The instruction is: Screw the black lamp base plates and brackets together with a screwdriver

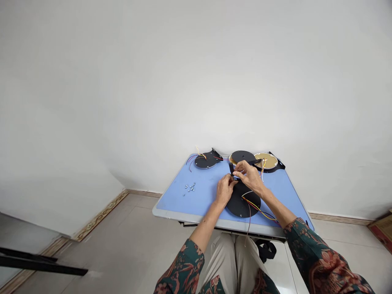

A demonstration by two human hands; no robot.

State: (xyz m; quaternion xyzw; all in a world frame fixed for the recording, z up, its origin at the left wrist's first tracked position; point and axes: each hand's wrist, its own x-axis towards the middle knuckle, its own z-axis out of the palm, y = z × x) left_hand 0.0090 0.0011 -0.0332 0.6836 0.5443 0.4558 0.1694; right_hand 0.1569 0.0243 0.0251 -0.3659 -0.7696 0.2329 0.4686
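Black slender bracket point(231, 168) pinched between left hand point(224, 190) and right hand point(249, 174), both closed on it for steadiness, just above a round black disc point(241, 206) with coloured wires on the blue surface point(205, 196).

You are facing a white painted wall point(196, 73) that is filling most of your view, with soft, even light spreading across it. A patterned wooden skirting board point(99, 215) is running along its foot and turning at a corner on your left. Beige floor tiles point(92, 232) are stretching out beneath you, and a blue-topped table with a grey rim point(171, 214) is standing near the wall. A black bar point(39, 263) is reaching in at lower left, while a red-and-tan cardboard box point(382, 228) is sitting at the right edge
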